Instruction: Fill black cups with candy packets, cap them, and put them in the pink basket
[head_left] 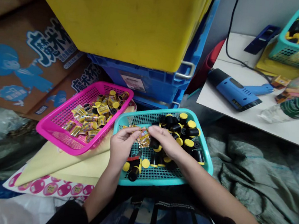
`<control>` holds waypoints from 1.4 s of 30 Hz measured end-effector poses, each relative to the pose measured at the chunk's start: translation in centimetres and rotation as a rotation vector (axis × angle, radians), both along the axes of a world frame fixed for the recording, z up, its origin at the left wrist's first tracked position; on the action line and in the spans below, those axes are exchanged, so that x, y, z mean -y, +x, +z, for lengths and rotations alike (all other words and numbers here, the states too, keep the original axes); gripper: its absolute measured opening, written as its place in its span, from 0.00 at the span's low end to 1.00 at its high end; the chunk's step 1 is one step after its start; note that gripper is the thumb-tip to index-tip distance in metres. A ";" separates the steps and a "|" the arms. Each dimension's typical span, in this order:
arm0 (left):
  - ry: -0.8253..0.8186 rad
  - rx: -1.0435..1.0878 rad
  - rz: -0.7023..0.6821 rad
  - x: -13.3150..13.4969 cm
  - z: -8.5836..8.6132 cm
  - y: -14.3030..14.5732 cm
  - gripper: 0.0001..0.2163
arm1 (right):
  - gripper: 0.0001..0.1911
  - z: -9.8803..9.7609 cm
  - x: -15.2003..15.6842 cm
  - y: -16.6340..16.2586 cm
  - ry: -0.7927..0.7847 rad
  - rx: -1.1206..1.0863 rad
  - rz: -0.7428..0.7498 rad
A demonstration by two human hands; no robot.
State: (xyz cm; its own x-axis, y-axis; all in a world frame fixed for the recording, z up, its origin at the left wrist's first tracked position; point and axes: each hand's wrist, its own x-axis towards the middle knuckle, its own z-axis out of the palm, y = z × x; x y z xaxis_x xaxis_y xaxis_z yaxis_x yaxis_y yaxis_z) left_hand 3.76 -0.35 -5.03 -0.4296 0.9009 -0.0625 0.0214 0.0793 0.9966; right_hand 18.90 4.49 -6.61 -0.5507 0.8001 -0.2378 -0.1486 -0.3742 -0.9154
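Note:
My left hand [122,142] and my right hand [166,141] are close together over a turquoise basket [156,182]. Thumb and finger of the left hand are pinched at the left side of small, shiny yellow printed film pieces [143,139]. At their right side, the right hand's fingers are closed too; its fingertips are partly hidden. Several small black bottles with yellow caps [191,132] lie loose in the basket around the hands. To the left, a pink basket [72,149] holds several small containers in yellow printed sleeves [103,109].
A blue heat gun [233,90], a plastic bottle [298,108] and another turquoise basket [290,54] with yellow and black parts are on the white table. Stacked yellow and blue crates [118,17] stand ahead. Cardboard boxes [21,44] fill the left; sticker sheets [62,188] lie below.

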 end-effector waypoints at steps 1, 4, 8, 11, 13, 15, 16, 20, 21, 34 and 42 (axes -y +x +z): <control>-0.003 -0.010 0.017 0.0 0.1 -0.2 0.08 | 0.13 0.0 -0.1 0.4 -0.084 -0.099 -0.021; -0.023 -0.091 0.028 0.2 0.1 -1.0 0.08 | 0.09 0.3 -0.6 1.8 -0.239 -0.328 -0.127; -0.017 -0.205 -0.032 0.5 -0.4 -1.6 0.10 | 0.15 1.5 -1.2 3.2 -0.161 -0.309 -0.126; -0.001 -0.223 -0.061 0.5 -0.8 -1.7 0.11 | 0.16 1.7 -1.5 3.5 -0.037 -0.195 -0.048; 0.017 -0.218 -0.076 0.6 -0.9 -1.7 0.11 | 0.16 1.4 -1.6 3.5 0.024 -0.128 -0.007; 0.037 -0.208 -0.087 0.7 -0.9 -1.7 0.11 | 0.16 1.0 -1.7 3.6 0.046 -0.087 0.021; 0.043 -0.205 -0.091 0.7 -0.9 -1.8 0.11 | 0.16 0.8 -1.8 3.6 0.047 -0.078 0.028; 0.046 -0.212 -0.089 0.8 -0.8 -1.8 0.12 | 0.16 0.3 -2.0 3.8 0.080 -0.062 0.032; 0.048 -0.220 -0.092 0.8 -0.7 -1.8 0.12 | 0.16 0.3 -2.0 3.7 0.097 -0.058 0.026; 0.047 -0.177 -0.002 0.2 -0.5 -1.2 0.12 | 0.15 0.1 -0.8 2.6 0.191 -0.067 -0.121; 0.163 -0.260 -0.048 0.1 -0.3 -1.2 0.09 | 0.14 0.2 -1.1 2.4 0.077 -0.083 -0.007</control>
State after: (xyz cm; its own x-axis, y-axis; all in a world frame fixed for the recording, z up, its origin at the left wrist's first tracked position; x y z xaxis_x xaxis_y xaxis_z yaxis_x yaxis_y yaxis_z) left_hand 2.53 -0.40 -5.35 -0.3691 0.9095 0.1912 0.2768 -0.0888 0.9568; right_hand 21.35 5.56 -6.36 -0.5605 0.8180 -0.1294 -0.2270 -0.3020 -0.9259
